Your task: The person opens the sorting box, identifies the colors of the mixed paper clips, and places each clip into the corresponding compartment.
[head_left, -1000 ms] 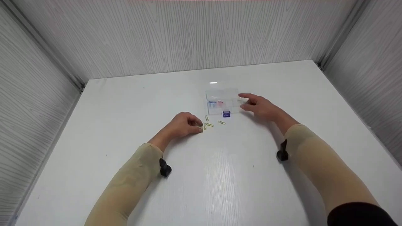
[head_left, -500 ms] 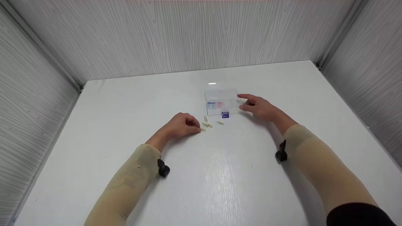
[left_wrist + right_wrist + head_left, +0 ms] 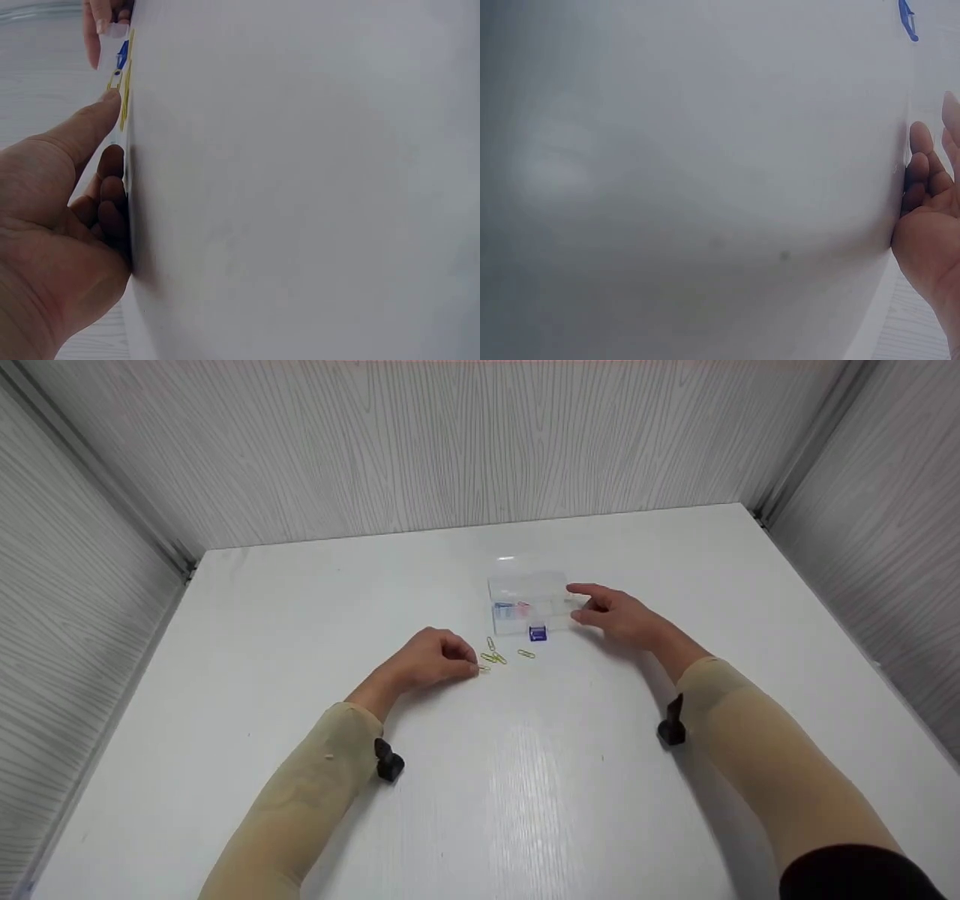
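Near the middle of the white table, my left hand (image 3: 435, 661) pinches a yellow paper clip (image 3: 484, 668) at its fingertips. The left wrist view shows the thumb (image 3: 109, 103) against that clip, with the other fingers curled below. Several more yellow paper clips (image 3: 526, 654) lie just beyond. My right hand (image 3: 619, 617) rests at the right edge of a clear plastic box (image 3: 514, 626), its thumb and index finger spread apart. The box's clear lid (image 3: 529, 585) stands open toward the back. Its compartments contain blue clips (image 3: 504, 606) and red or pink clips (image 3: 523, 606).
A small blue-purple piece (image 3: 538, 633) sits at the box's front edge; whether it is a latch or a loose item, I cannot tell. The white table (image 3: 480, 780) is enclosed by grey wood-grain panels (image 3: 450, 442) at the back and sides.
The left hand has drawn slightly left, its clip now showing past the fingertips. Nearby yellow clips have shifted, two now lying crossed. The right hand keeps its place at the box.
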